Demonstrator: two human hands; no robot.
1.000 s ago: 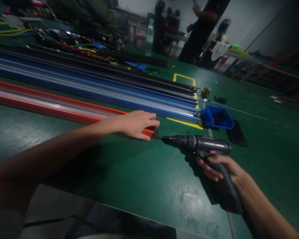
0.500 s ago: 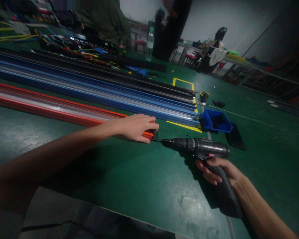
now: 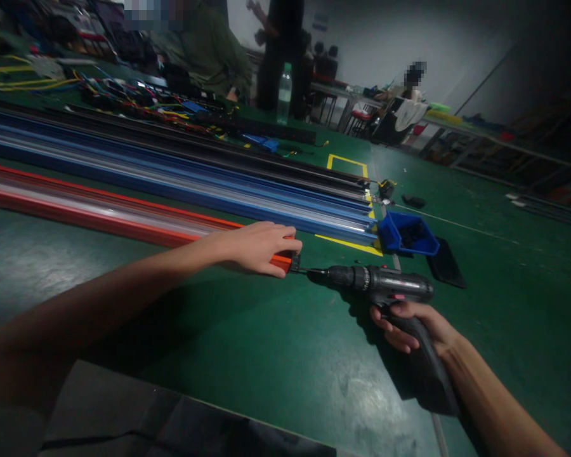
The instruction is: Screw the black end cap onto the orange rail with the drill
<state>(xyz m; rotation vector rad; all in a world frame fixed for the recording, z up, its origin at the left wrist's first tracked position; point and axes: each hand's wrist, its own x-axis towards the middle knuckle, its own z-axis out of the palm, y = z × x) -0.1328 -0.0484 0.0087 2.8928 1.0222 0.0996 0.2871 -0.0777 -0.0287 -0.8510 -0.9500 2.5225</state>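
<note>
A long red profile (image 3: 162,232) lies on the green table, running in from the left edge. My left hand (image 3: 261,247) is wrapped over its right end, fingers curled around it. A small black piece (image 3: 295,261) sits at that end, just past my fingertips. My right hand (image 3: 409,324) grips the handle of a black power drill (image 3: 400,283), its fingers closed. The drill points left, and its thin bit meets the black end piece; the exact contact spot is too small to make out.
Blue profiles (image 3: 219,190) and black profiles (image 3: 209,143) lie behind the red one. Right of them are a blue bin (image 3: 409,233) with dark parts and a flat black object (image 3: 446,261). Wires (image 3: 143,101) and a bottle (image 3: 284,95) stand farther back, near people.
The view has shifted slightly. Both hands, the red profile and the drill keep about the same positions relative to each other. A person in the background has moved an arm.
</note>
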